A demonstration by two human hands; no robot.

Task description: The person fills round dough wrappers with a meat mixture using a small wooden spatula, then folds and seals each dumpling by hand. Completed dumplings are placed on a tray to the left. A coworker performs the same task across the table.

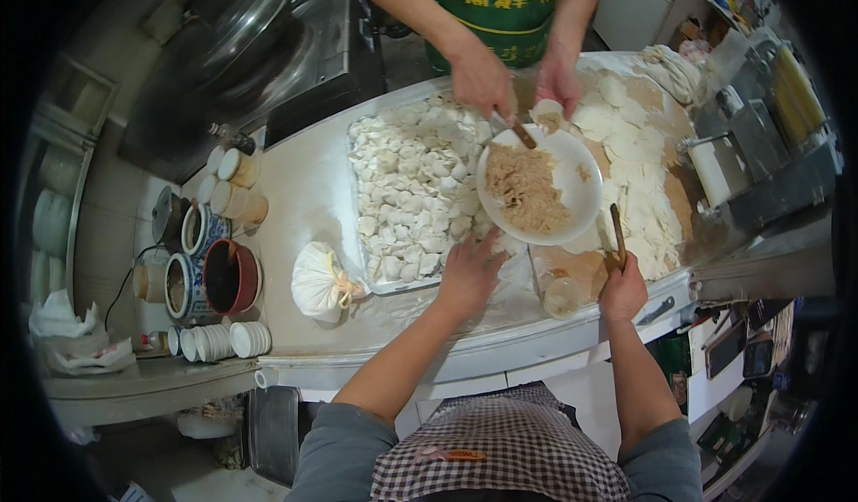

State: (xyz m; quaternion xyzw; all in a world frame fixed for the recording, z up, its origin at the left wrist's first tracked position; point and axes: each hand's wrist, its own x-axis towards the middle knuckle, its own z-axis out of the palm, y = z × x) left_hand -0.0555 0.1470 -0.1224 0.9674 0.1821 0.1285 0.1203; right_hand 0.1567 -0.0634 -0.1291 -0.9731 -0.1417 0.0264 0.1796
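My left hand (pixel 469 274), fingers spread, is over the near right corner of a metal tray (pixel 402 287) filled with many folded dumplings (pixel 409 194). Whether it touches a dumpling is hidden. My right hand (pixel 625 291) grips a thin wooden stick (pixel 618 231), which points away over flattened dough wrappers (pixel 637 187). Between tray and wrappers stands a white bowl (pixel 583 200) of minced filling (pixel 526 190). Across the table, a person in a green apron holds a wooden-handled tool (pixel 523 133) over the bowl and a wrapper with filling (pixel 548 119) beside it.
A clear round container (pixel 562 295) is near the front edge. Left of the tray lies a tied white cloth bag (pixel 318 284); farther left are jars (pixel 238 167), a red pot (pixel 231 277) and stacked white cups (pixel 214 341). A roller machine (pixel 720 167) stands at right.
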